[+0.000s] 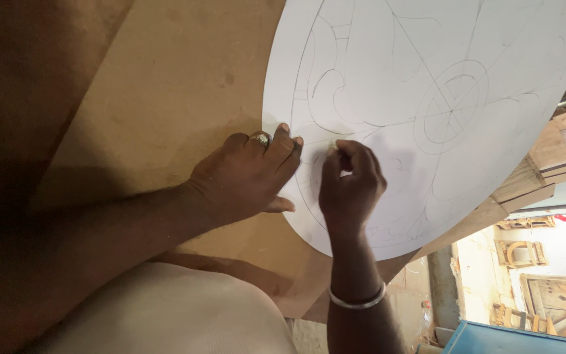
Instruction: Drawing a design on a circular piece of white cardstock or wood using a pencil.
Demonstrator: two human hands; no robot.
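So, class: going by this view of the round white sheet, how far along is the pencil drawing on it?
Done: the round white sheet already carries a hub circle with spokes, curved leaf-like outlines and a double border arc. In hand: the left hand presses the sheet's edge flat on the brown board, while the right hand pinches a small drawing tool, mostly hidden, at the lower rim. Left: lines look faint; some areas between them stay bare.

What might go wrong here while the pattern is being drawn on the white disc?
The left hand pins only the rim of the white disc; if it lifts, the disc may shift on the brown board and skew lines. The right hand rests on drawn lines and may smudge them. The board overhangs a drop.
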